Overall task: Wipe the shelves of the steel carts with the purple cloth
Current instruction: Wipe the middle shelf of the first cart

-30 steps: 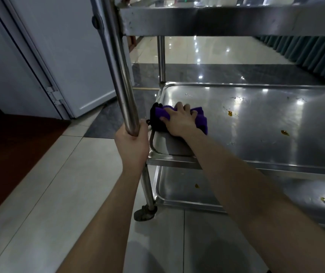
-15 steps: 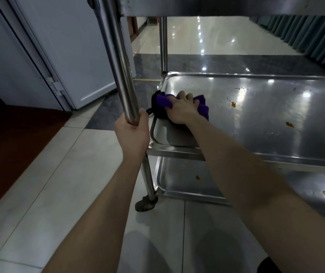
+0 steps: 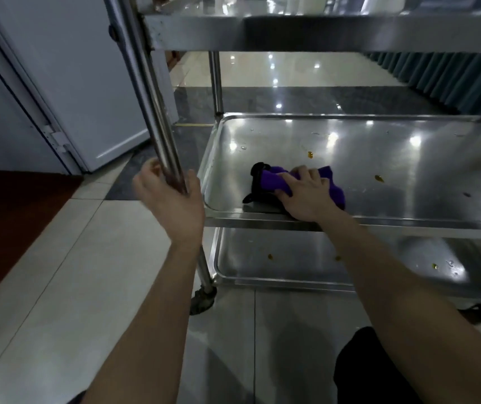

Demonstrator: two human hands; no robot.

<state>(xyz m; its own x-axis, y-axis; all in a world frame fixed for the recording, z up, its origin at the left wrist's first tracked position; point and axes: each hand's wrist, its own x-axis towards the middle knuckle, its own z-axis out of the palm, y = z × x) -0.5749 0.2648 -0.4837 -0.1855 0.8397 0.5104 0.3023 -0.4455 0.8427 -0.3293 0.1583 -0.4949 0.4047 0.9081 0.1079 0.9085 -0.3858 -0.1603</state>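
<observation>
1. The right hand (image 3: 306, 193) lies on the purple cloth (image 3: 334, 186), its fingers bent over the bunched fabric and its thumb against the near side, and presses the cloth onto the middle shelf (image 3: 393, 153) near the shelf's front left corner.
2. A black part of the cloth (image 3: 258, 177) sticks out to the left of the hand.
3. The left hand (image 3: 172, 199) is cupped round the front corner post (image 3: 157, 118), with the thumb on one side and the fingers on the other. The hand is blurred, so how firm the hold is cannot be told.
4. This post stands between the two hands, which are well apart.
5. The top shelf (image 3: 320, 33) overhangs the middle one.
6. Yellowish spots (image 3: 310, 154) lie on the steel just beyond the cloth and to its right.
7. The lower shelf (image 3: 297, 266) shows similar specks.
8. A caster (image 3: 202, 301) sits under the post on the pale tiled floor (image 3: 73, 272).
9. A white door (image 3: 73, 83) stands to the left of the cart, with dark red flooring (image 3: 14, 214) below it.
10. Pleated dark fabric (image 3: 452, 74) hangs at the far right.
</observation>
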